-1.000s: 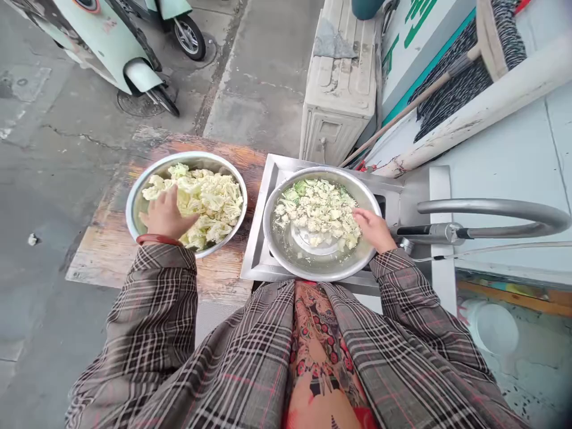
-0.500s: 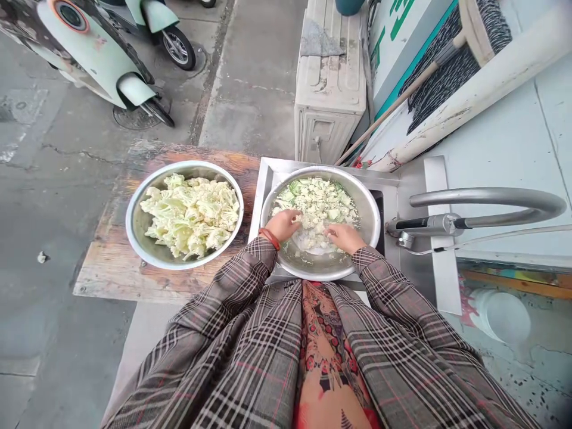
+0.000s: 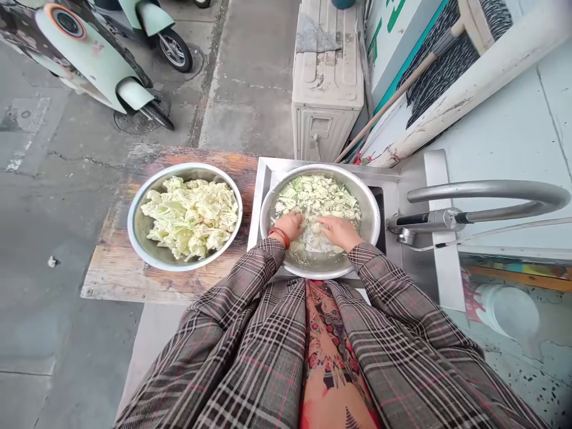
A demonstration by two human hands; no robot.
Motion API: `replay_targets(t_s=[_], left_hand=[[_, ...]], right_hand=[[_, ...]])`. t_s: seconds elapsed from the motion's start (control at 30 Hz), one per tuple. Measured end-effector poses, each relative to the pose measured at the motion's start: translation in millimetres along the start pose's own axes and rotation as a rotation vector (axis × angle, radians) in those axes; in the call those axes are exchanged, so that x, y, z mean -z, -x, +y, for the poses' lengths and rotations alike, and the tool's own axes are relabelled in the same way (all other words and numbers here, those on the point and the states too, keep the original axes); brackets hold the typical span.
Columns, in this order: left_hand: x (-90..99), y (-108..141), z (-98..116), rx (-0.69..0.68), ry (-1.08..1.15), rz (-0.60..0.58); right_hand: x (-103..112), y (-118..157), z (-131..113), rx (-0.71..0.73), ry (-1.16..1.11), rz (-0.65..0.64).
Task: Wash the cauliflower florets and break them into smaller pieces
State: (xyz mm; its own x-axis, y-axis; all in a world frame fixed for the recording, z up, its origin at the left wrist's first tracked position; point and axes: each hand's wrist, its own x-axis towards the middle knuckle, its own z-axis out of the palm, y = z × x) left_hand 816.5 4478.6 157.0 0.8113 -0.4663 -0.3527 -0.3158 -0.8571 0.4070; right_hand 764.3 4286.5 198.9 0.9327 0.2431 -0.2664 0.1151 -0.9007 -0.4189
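Left hand and right hand low in basin, fingers part-curled; cannot tell whether either grips florets, afloat there. Basin sits over sink, probably so spills drain; bowl on bench beside, presumably for easy reach.

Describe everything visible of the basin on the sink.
The basin is round, wide and silvery, apparently metal, with a pale rim. It sits upright on the sink, holding water and small cauliflower pieces, mostly toward its far side. The left hand and right hand reach inside; whether either touches the basin is unclear.
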Motion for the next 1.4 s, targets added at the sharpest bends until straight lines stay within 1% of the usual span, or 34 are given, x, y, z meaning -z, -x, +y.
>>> replay_targets(t_s=[0.1,0.17,0.2,0.23,0.3,0.37,0.4,0.43,0.5,0.57,0.6,0.67,0.7,0.73,0.8,0.87,0.93,1.0,1.07,1.1,1.17,1.23,1.27,1.33,1.4], left_hand=[[-1.5,0,-11,0.026,0.227,0.051],[0.6,1,-17,0.058,0.311,0.066],[3.1,2,-20,0.069,0.362,0.071],[6.4,5,-23,0.076,0.466,0.074],[14.9,13,-28,0.084,0.810,0.050],[24.2,24,-29,0.089,1.204,-0.017],[28.6,30,-28,0.091,1.361,-0.060],[32.7,35,-27,0.093,1.463,-0.102],[39.2,45,-22,0.082,1.586,-0.180],[43.4,53,-18,0.061,1.652,-0.229],[44.6,56,-17,0.050,1.667,-0.235],[45.1,59,-17,0.041,1.637,-0.211],[44.7,60,-18,0.049,1.584,-0.183],[44.0,61,-20,0.062,1.501,-0.145],[42.3,60,-25,0.076,1.249,-0.063],[40.7,59,-28,0.043,0.913,0.002],[38.6,58,-28,-0.024,0.531,0.021],[34.9,57,-22,-0.058,0.186,-0.019],[28.8,56,-13,-0.061,-0.040,-0.095],[24.9,55,-8,-0.060,-0.098,-0.138],[16.6,50,1,-0.057,-0.140,-0.222],[9.4,44,6,-0.050,-0.139,-0.274],[7.1,41,7,-0.045,-0.136,-0.286],[6.4,37,3,-0.046,-0.135,-0.286],[10.6,36,-6,-0.054,-0.075,-0.229]], right_hand=[[-17,-14,-17,-0.010,0.167,-0.060],[-19,-18,-18,-0.027,0.166,-0.089],[-16,-17,-15,-0.027,0.113,-0.086],[-12,-14,-11,-0.022,0.028,-0.074],[1,-6,1,-0.004,-0.210,-0.037],[14,4,12,0.019,-0.486,-0.018],[19,9,16,0.025,-0.620,-0.017],[23,14,18,0.022,-0.747,-0.023],[26,22,19,-0.009,-0.973,-0.063],[25,28,15,-0.048,-1.156,-0.113],[23,29,12,-0.062,-1.227,-0.130],[21,30,8,-0.086,-1.314,-0.138],[19,30,7,-0.101,-1.324,-0.129],[18,29,7,-0.121,-1.312,-0.115],[16,27,10,-0.169,-1.216,-0.064],[14,25,14,-0.200,-1.007,-0.012],[12,23,15,-0.168,-0.719,-0.007],[6,21,7,-0.078,-0.429,-0.067],[-5,17,-8,0.006,-0.163,-0.173],[-11,15,-17,0.032,-0.041,-0.232],[-26,11,-34,0.052,0.146,-0.330],[-38,8,-44,0.051,0.216,-0.379],[-42,7,-46,0.047,0.213,-0.384],[-41,5,-40,0.039,0.200,-0.368],[-32,6,-26,0.019,0.135,-0.317]])
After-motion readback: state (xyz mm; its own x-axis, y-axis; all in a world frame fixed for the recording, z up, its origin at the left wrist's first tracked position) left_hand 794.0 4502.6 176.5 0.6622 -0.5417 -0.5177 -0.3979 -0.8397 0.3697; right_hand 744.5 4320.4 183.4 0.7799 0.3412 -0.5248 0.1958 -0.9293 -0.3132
